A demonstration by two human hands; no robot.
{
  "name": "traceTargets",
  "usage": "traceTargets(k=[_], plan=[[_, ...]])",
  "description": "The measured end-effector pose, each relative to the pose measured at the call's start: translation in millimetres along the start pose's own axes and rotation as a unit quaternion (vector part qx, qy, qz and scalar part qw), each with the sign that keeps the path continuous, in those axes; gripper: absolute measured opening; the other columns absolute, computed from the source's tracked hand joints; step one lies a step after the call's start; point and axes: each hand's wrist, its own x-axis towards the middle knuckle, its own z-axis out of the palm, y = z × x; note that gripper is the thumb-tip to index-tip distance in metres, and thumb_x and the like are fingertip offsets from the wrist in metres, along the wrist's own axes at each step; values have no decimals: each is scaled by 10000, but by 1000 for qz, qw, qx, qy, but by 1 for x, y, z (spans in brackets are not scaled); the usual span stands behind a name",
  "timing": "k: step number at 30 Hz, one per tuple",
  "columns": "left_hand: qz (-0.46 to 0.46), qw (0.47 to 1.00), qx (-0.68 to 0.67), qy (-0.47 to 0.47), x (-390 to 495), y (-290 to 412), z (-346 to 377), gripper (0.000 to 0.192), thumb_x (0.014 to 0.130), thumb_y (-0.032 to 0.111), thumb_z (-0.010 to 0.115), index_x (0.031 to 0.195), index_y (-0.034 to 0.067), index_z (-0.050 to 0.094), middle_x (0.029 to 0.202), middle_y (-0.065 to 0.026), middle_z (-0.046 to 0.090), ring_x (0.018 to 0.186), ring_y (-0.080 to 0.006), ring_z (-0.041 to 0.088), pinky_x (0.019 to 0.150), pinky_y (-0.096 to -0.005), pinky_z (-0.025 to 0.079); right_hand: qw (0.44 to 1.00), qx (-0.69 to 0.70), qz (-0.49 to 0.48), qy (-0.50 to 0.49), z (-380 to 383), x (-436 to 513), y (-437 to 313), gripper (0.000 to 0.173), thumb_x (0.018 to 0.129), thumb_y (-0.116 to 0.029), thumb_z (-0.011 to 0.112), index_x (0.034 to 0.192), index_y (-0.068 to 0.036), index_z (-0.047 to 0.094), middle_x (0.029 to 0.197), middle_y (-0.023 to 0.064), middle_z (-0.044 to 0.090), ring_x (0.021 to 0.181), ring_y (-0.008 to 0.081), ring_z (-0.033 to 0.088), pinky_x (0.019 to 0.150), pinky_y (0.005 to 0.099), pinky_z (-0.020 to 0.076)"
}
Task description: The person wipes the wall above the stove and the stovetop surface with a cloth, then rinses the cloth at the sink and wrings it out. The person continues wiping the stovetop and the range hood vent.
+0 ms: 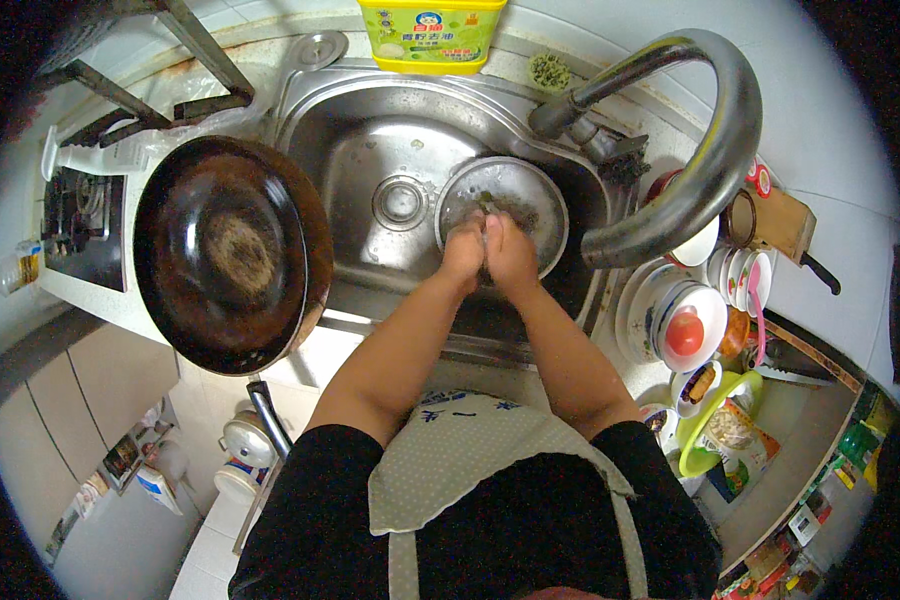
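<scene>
My left hand [466, 253] and my right hand [511, 255] are pressed together above a round metal bowl [461, 184]. Their fingers are curled, and whatever may lie between them is hidden by the backs of the hands. Dark and greenish bits [523, 214] show inside the bowl, just past my fingertips. The bowl sits at the right side of a stainless steel sink [345, 165], beside the round drain [401, 202]. Over the sink's right rim curves a metal faucet [731, 150], its spout end to the right of the bowl.
A large dark wok [229, 225] stands left of the sink, its handle towards me. Right are stacked plates [634, 315], a bowl with a tomato [685, 334], a cleaver [795, 225] and a green basin [742, 390]. Behind stands a yellow-green detergent container [431, 37].
</scene>
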Motion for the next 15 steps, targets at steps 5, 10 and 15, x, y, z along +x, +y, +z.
traceTargets(k=[5,10,15], plan=[[-77,981,-178,-13,3,-8,-4,551,973,416,483,1325,-8,472,1181,-175,610,1003,-344,610,850,-430,523,982,-3,184,42,23,26,78,445,960,-363,468,1211,-8,560,1111,241,615,1039,416,570,947,462,424],[-164,937,-302,-61,5,-30,-13,596,951,414,534,1437,133,334,1279,-133,560,1045,-320,596,833,-494,526,953,-283,-9,-106,31,-11,77,504,901,-277,574,1328,-31,469,1301,243,507,1192,417,473,999,468,398],[-268,841,-434,-183,7,-7,-18,487,955,399,525,1357,132,460,1237,-140,586,1037,-310,606,840,-466,521,982,12,163,-95,18,2,48,474,901,-271,585,1311,-55,486,1303,251,497,1212,422,456,984,451,398]])
